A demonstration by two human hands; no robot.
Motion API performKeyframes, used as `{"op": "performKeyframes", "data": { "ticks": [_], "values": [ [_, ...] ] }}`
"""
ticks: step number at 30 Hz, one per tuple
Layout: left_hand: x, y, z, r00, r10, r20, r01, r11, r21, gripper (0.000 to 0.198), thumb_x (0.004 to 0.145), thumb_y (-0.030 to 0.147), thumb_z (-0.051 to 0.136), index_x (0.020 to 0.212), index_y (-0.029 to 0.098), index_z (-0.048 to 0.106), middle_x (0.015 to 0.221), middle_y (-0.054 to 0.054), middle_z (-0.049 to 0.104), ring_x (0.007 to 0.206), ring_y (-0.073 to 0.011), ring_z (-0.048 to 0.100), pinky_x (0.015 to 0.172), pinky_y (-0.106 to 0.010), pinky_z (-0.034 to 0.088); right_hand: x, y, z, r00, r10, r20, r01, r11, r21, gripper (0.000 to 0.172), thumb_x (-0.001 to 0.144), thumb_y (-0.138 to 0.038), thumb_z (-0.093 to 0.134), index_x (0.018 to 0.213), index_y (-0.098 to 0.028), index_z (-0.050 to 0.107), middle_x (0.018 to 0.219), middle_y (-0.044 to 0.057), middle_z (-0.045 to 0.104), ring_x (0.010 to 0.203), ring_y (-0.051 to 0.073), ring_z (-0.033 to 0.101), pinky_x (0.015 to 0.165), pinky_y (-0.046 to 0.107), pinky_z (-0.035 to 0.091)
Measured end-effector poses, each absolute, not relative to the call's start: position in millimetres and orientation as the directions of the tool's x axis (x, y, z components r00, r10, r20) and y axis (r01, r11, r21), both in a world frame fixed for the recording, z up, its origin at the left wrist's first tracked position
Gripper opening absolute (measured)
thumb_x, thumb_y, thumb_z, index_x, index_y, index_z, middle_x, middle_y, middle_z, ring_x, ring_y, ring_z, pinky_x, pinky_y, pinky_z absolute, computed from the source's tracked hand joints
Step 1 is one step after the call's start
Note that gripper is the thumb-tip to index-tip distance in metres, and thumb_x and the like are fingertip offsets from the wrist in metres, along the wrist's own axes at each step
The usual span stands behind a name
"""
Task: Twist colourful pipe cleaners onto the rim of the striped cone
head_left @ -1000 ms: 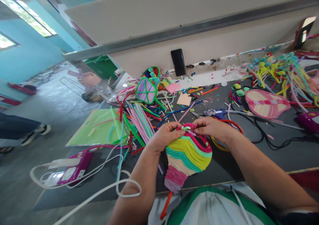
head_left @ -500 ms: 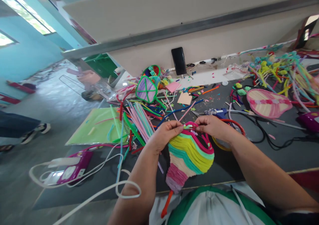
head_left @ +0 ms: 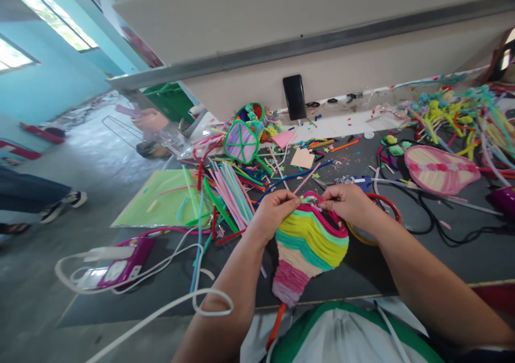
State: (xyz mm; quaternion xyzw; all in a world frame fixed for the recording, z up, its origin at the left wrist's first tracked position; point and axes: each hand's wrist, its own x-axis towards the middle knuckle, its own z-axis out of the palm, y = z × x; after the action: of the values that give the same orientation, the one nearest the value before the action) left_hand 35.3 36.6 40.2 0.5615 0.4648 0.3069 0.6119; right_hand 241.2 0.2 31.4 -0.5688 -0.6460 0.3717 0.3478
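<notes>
A fan-shaped piece of pipe cleaners (head_left: 308, 247) in pink, cream, teal and yellow bands stands tilted over the dark table's (head_left: 462, 256) near edge, its orange handle pointing down toward me. My left hand (head_left: 272, 213) is closed on its top left rim. My right hand (head_left: 349, 205) pinches the top rim beside it, fingertips of both hands nearly meeting at a small pale twist of pipe cleaner.
Loose pipe cleaners (head_left: 227, 191) lie left of my hands, by a green sheet (head_left: 161, 205). A pink glue gun (head_left: 120, 264) with white cable sits near left. A finished pink fan (head_left: 440, 170), a green-rimmed fan (head_left: 241, 142), a black phone (head_left: 294, 97) and a person's legs (head_left: 36, 197) are around.
My view has shifted slightly; both hands and the fan sit a little higher and to the right. The grip on the top rim is the same.
</notes>
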Motion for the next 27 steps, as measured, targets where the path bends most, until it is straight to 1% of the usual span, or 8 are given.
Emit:
{"op": "performKeyframes", "data": {
  "ticks": [6, 8, 11, 16, 19, 22, 25, 27],
  "values": [
    [33.9, 37.6, 37.7, 0.384, 0.901, -0.200, 0.185, 0.137, 0.973, 0.026, 0.070, 0.038, 0.071, 0.071, 0.014, 0.062, 0.059, 0.003, 0.054, 0.053, -0.0072, 0.048, 0.051, -0.018, 0.034, 239.8, -1.9, 41.7, -0.146, 0.974, 0.171, 0.609, 0.225, -0.761, 0.013, 0.076, -0.026, 0.066, 0.067, -0.017, 0.066, 0.065, 0.000, 0.063, 0.060, 0.011, 0.054, 0.057, 0.022, 0.036],
    [33.0, 37.9, 37.6, 0.399, 0.894, -0.204, 0.198, 0.133, 0.971, 0.027, 0.071, 0.039, 0.071, 0.072, 0.014, 0.062, 0.060, 0.003, 0.054, 0.054, -0.0072, 0.047, 0.052, -0.018, 0.035, 239.3, -2.8, 43.6, -0.122, 0.977, 0.177, 0.607, 0.214, -0.766, 0.013, 0.077, -0.027, 0.065, 0.068, -0.016, 0.066, 0.064, 0.000, 0.063, 0.060, 0.011, 0.054, 0.057, 0.023, 0.037],
    [32.0, 38.2, 37.8, 0.422, 0.881, -0.212, 0.207, 0.134, 0.969, 0.026, 0.070, 0.038, 0.071, 0.073, 0.014, 0.063, 0.061, 0.003, 0.055, 0.054, -0.0070, 0.047, 0.052, -0.018, 0.035, 238.4, -4.7, 45.1, -0.076, 0.988, 0.133, 0.558, 0.152, -0.815, 0.014, 0.078, -0.028, 0.063, 0.071, -0.017, 0.066, 0.063, 0.000, 0.063, 0.058, 0.012, 0.054, 0.055, 0.023, 0.037],
    [32.2, 37.5, 39.0, 0.409, 0.883, -0.229, 0.109, 0.202, 0.973, 0.026, 0.068, 0.037, 0.074, 0.073, 0.014, 0.063, 0.060, 0.003, 0.057, 0.053, -0.0075, 0.050, 0.053, -0.019, 0.037, 237.9, -4.6, 44.1, -0.083, 0.987, 0.139, 0.519, 0.162, -0.839, 0.014, 0.076, -0.029, 0.062, 0.069, -0.017, 0.064, 0.064, 0.000, 0.062, 0.059, 0.012, 0.053, 0.056, 0.023, 0.038],
    [32.0, 35.8, 40.6, 0.420, 0.874, -0.242, 0.051, 0.244, 0.968, 0.026, 0.067, 0.036, 0.075, 0.075, 0.014, 0.064, 0.062, 0.002, 0.059, 0.053, -0.0081, 0.053, 0.053, -0.019, 0.039, 241.0, -1.4, 40.6, -0.106, 0.994, 0.024, 0.478, 0.072, -0.875, 0.016, 0.075, -0.031, 0.062, 0.070, -0.016, 0.064, 0.061, 0.000, 0.060, 0.056, 0.011, 0.051, 0.054, 0.023, 0.037],
    [31.7, 33.4, 42.9, 0.457, 0.854, -0.250, 0.015, 0.273, 0.962, 0.025, 0.066, 0.033, 0.076, 0.076, 0.014, 0.064, 0.063, 0.002, 0.061, 0.053, -0.0084, 0.054, 0.053, -0.019, 0.039, 245.7, 1.2, 39.1, -0.201, 0.972, -0.121, 0.380, -0.036, -0.924, 0.018, 0.071, -0.034, 0.064, 0.070, -0.015, 0.063, 0.061, 0.000, 0.060, 0.057, 0.011, 0.051, 0.054, 0.023, 0.038],
    [33.1, 30.6, 44.8, 0.459, 0.859, -0.227, -0.041, 0.275, 0.960, 0.024, 0.066, 0.032, 0.077, 0.075, 0.013, 0.064, 0.062, 0.002, 0.060, 0.053, -0.0086, 0.054, 0.053, -0.019, 0.040, 248.3, 1.2, 40.7, -0.323, 0.931, -0.172, 0.263, -0.086, -0.961, 0.018, 0.067, -0.032, 0.067, 0.069, -0.015, 0.063, 0.064, -0.001, 0.061, 0.060, 0.011, 0.053, 0.058, 0.023, 0.040],
    [34.6, 29.1, 45.2, 0.449, 0.872, -0.196, -0.058, 0.247, 0.967, 0.024, 0.066, 0.032, 0.076, 0.074, 0.013, 0.065, 0.061, 0.002, 0.060, 0.053, -0.0084, 0.054, 0.053, -0.019, 0.039, 247.7, -0.1, 42.1, -0.358, 0.916, -0.181, 0.206, -0.111, -0.972, 0.017, 0.066, -0.030, 0.067, 0.067, -0.015, 0.062, 0.064, -0.002, 0.060, 0.058, 0.010, 0.051, 0.057, 0.023, 0.040]
  ]
}}
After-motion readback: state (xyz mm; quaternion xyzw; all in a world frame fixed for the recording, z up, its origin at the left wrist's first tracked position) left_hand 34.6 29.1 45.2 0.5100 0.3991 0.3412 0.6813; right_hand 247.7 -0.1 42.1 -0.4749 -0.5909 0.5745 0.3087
